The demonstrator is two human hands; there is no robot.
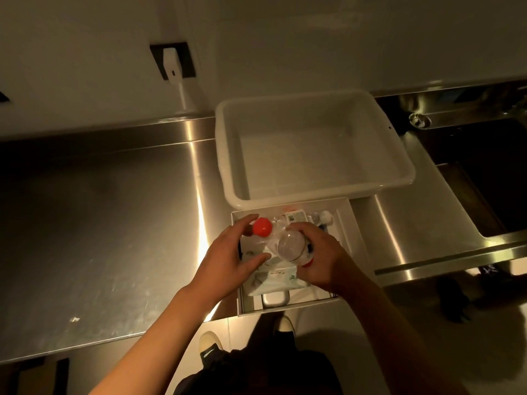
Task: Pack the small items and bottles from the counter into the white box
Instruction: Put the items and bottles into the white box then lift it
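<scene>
Lower centre: two bottles in one box (352,232) (one red-capped (262,227)); right hand (320,256) grips the clear bottle (289,248), left hand (228,258) rests open.

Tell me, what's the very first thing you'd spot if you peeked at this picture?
The bright orange-red cap jumps out, sitting among clear bottles in the small white box at the counter's front edge. Both hands are in that box: the left hand by the cap, and the right hand with its fingers curled round a clear bottle. Just behind sits a big white tub on the shiny steel counter.
</scene>
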